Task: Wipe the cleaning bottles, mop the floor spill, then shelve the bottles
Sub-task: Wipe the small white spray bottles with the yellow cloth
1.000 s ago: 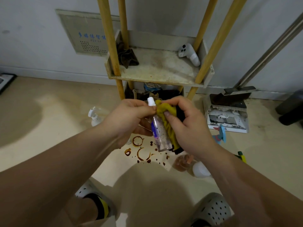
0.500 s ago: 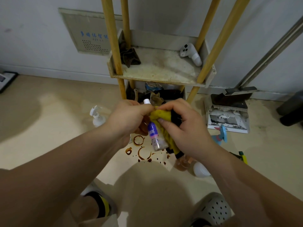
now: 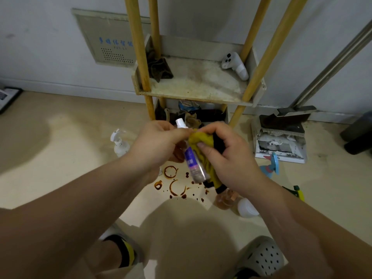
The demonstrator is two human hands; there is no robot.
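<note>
the small spray bottle (image 3: pixel 192 162) is held up in the air between both hands, above the brown spill (image 3: pixel 174 183) on the floor (image 3: pixel 60 158) and in front of the shelf (image 3: pixel 197 87). its long axis runs nearly up and down in the picture, a little tilted: the white cap is at the top, leaning toward the shelf and the left, and the base points down toward the person's right.

the left hand (image 3: pixel 159 143) pinches it at the neck, fingers curled in just under the cap. the right hand (image 3: pixel 229 160) is curled round a yellow cloth (image 3: pixel 201 141) and presses it to the bottle's right side, thumb on the cloth near the shoulder. so the cloth lies along the bottle, and the next stroke would likely run down that axis, neck to base, or the left hand would turn the bottle about it.

more bottles stand near the spill — a white pump bottle (image 3: pixel 119 144) and an amber bottle (image 3: pixel 222 201).
</note>
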